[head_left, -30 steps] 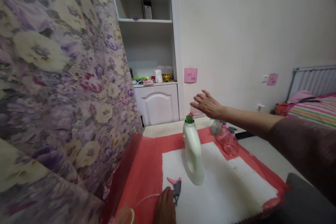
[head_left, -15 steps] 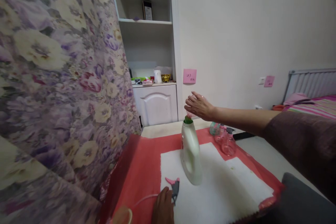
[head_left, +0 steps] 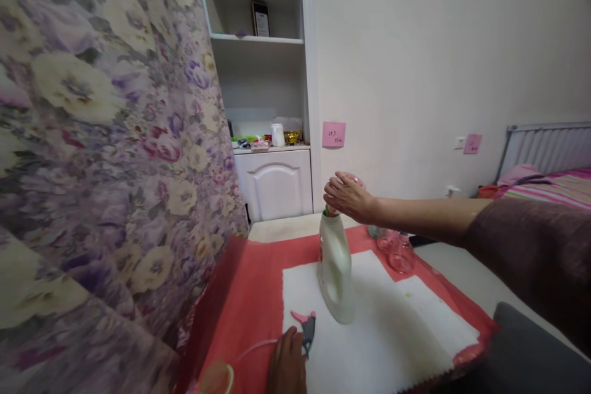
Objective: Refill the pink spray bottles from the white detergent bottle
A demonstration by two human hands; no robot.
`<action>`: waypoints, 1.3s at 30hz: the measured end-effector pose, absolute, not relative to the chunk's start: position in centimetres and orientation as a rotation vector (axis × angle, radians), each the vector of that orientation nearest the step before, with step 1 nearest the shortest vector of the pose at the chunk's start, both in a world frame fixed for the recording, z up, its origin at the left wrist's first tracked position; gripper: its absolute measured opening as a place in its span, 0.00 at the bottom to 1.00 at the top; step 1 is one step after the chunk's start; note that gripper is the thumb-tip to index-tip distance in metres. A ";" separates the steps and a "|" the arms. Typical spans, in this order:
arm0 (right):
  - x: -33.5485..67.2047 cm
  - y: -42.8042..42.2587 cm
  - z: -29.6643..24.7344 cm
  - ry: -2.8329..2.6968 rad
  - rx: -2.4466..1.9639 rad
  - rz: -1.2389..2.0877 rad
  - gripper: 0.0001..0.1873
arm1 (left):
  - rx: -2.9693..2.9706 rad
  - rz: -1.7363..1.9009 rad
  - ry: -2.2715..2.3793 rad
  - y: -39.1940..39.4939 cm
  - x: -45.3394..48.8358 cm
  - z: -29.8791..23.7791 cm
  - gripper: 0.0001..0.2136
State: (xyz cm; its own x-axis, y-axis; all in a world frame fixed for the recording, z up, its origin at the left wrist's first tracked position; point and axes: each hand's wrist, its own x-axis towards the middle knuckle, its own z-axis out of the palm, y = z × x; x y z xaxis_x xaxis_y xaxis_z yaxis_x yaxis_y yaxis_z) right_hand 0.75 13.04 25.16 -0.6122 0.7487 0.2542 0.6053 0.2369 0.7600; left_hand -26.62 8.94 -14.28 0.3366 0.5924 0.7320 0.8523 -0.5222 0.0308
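Observation:
A pale green jug [head_left: 336,274] with a moulded handle stands upright on the white sheet [head_left: 388,332]. Over its mouth, my right hand [head_left: 348,196] is closed around a clear pink bottle [head_left: 354,180], tipped neck down and mostly hidden by the fingers. Something green [head_left: 330,212] shows at the jug's mouth; its shape is mostly covered. At the bottom, my left hand [head_left: 287,362] lies flat with fingers stretched out, beside a pink and grey trigger sprayer [head_left: 305,327]. Whether it touches the sprayer is hard to see. A thin tube [head_left: 256,348] runs left from the sprayer.
Clear pink bottles [head_left: 401,255] and a greenish one [head_left: 373,231] stand at the right back on the red cover [head_left: 258,271]. A brownish round object [head_left: 215,377] is at the bottom left. A floral curtain [head_left: 115,135] hangs left; shelves [head_left: 256,39] stand behind.
My right hand has come down with the pink bottle, closer over the jug's mouth, covering more of the green piece. My left hand and the sprayer have stayed put.

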 end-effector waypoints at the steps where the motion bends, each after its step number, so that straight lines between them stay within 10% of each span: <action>1: 0.8 13.0 25.1 2.301 1.299 1.354 0.24 | -2.244 -1.005 -1.271 8.9 -26.6 -14.1 0.15; 19: 4.7 12.7 23.8 2.456 1.537 1.296 0.28 | -2.299 -0.898 -1.399 7.7 -25.9 -11.8 0.17; 24: 9.1 11.5 20.0 2.813 2.155 0.508 0.40 | -2.277 -0.788 -1.468 7.2 -25.6 -10.0 0.18; 35: 11.2 2.2 -0.9 2.966 2.460 -1.541 0.31 | -2.292 -0.505 -1.612 6.9 -25.4 -7.7 0.20; 39: 10.0 0.9 -4.1 2.826 2.520 -1.752 0.40 | -2.341 -0.401 -1.634 7.0 -25.7 -7.3 0.20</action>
State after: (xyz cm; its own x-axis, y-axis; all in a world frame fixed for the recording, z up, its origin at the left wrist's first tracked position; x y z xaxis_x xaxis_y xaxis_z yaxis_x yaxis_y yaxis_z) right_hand 10.02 0.95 -4.13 0.0381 0.9797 0.1969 0.2592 0.1806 -0.9488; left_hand -25.67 6.96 -7.32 0.3304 0.8694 0.3673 0.9407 -0.3350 -0.0531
